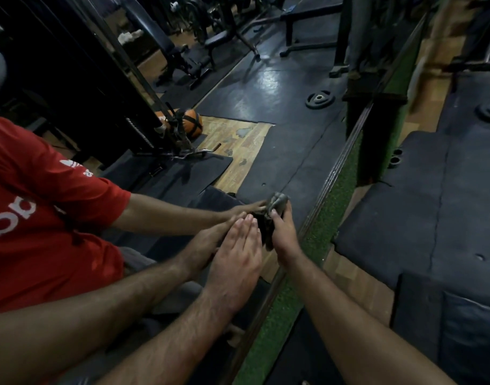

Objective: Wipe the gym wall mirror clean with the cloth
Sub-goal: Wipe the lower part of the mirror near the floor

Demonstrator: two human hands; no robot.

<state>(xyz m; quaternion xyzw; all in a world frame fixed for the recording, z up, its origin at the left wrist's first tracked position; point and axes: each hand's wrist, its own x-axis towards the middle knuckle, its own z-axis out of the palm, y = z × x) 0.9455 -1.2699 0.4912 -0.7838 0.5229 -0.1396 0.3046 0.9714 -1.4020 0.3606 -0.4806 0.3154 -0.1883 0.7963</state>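
Gripping the grey cloth in curled fingers, the right hand holds it against the mirror, close beside the mirror's dark frame. Just beside the cloth, the left hand lies flat on the glass, fingers straight and pressed together, touching their own reflection.

The red T-shirt reflected in the mirror bears a white three-stripe logo on its sleeve and mirrored white letters on the chest, cut off, reading roughly "opp".
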